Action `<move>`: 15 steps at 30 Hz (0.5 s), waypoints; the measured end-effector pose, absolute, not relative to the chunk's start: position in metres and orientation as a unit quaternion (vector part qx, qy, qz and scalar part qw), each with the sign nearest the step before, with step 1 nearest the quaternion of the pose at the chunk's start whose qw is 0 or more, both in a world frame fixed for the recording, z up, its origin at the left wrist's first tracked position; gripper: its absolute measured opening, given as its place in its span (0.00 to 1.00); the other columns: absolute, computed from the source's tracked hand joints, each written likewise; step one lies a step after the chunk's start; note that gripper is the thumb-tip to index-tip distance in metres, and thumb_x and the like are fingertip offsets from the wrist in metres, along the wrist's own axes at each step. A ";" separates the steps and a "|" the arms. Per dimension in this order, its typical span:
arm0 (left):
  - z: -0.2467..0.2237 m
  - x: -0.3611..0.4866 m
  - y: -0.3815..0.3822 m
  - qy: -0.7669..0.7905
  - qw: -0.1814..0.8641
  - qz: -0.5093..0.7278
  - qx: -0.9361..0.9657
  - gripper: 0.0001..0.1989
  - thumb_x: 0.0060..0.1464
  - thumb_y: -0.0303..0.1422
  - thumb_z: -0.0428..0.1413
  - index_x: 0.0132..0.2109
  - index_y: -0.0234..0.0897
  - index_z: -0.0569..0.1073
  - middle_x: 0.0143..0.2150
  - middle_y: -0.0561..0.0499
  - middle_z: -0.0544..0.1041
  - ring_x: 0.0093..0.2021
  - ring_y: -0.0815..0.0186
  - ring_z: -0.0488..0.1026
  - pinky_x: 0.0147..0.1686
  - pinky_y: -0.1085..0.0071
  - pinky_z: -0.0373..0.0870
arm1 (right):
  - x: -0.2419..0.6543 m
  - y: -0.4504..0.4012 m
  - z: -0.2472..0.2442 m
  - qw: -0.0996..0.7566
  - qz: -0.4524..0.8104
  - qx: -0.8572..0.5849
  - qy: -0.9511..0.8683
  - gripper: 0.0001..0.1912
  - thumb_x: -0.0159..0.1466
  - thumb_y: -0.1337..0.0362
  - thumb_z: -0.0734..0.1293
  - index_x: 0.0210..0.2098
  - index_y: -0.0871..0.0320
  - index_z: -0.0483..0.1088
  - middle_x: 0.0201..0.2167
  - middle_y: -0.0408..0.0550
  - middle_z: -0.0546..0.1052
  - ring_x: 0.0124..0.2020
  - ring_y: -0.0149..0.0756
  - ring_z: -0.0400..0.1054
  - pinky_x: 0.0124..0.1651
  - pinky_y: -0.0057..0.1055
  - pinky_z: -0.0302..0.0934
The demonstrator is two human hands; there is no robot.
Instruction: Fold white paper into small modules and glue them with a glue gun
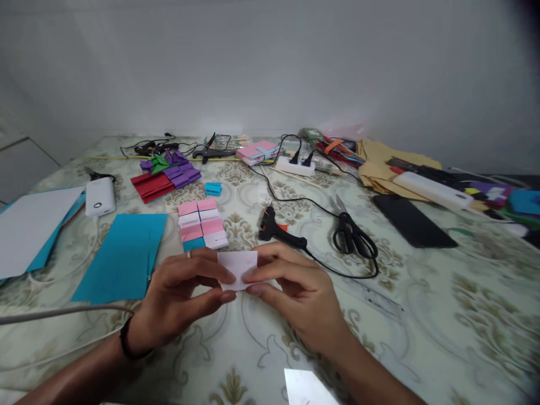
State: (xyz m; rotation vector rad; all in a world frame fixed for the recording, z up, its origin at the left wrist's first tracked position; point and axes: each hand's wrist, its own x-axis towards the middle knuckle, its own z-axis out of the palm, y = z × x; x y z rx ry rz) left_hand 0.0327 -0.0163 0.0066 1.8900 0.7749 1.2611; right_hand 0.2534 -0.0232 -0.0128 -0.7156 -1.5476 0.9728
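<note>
A small white piece of paper (238, 260) is held up between my two hands, just above the table. My left hand (181, 287) pinches its left side with thumb and fingers. On the right side, my right hand (299, 287) grips it the same way, its fingertips close to the left ones. The paper's lower edge looks folded, though the fingers partly hide it. Right behind my hands lie folded pink and white paper pieces (202, 222) in two columns. A black glue gun (280, 229) rests beyond my right hand.
Blue paper (122, 256) and a white power bank (100, 196) lie left. Scissors (352, 230), a black phone (413, 220) and a clear ruler (371, 298) are on the right. A power strip (295, 165) and red and purple folded papers (154, 185) sit farther back.
</note>
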 end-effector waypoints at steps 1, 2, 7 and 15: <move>0.006 0.032 -0.016 0.304 0.361 0.485 0.736 0.02 0.61 0.32 0.70 0.39 0.39 0.85 0.32 0.49 0.84 0.31 0.66 0.80 0.31 0.75 0.77 | 0.253 -0.023 -0.013 0.556 0.406 -0.308 -0.657 0.10 0.64 0.71 0.78 0.41 0.48 0.86 0.43 0.44 0.83 0.45 0.34 0.78 0.48 0.29 0.72; 0.006 0.032 -0.016 0.305 0.359 0.482 0.739 0.02 0.61 0.31 0.69 0.38 0.39 0.85 0.32 0.49 0.85 0.32 0.66 0.80 0.32 0.74 0.77 | 0.253 -0.023 -0.012 0.556 0.401 -0.313 -0.657 0.09 0.64 0.70 0.79 0.40 0.48 0.86 0.42 0.44 0.83 0.44 0.34 0.78 0.48 0.29 0.72; 0.001 0.033 -0.020 0.326 0.374 0.479 0.724 0.05 0.63 0.28 0.66 0.37 0.39 0.82 0.33 0.49 0.85 0.32 0.66 0.80 0.33 0.74 0.76 | 0.250 -0.025 -0.010 0.545 0.424 -0.344 -0.636 0.06 0.65 0.69 0.77 0.35 0.50 0.86 0.39 0.45 0.83 0.42 0.35 0.78 0.47 0.31 0.71; -0.005 0.040 -0.025 0.407 0.449 0.458 0.651 0.11 0.61 0.31 0.66 0.32 0.37 0.74 0.31 0.53 0.78 0.32 0.68 0.78 0.31 0.76 0.76 | 0.244 -0.025 -0.015 0.516 0.497 -0.409 -0.566 0.11 0.63 0.63 0.77 0.26 0.55 0.77 0.36 0.47 0.80 0.36 0.37 0.76 0.38 0.33 0.69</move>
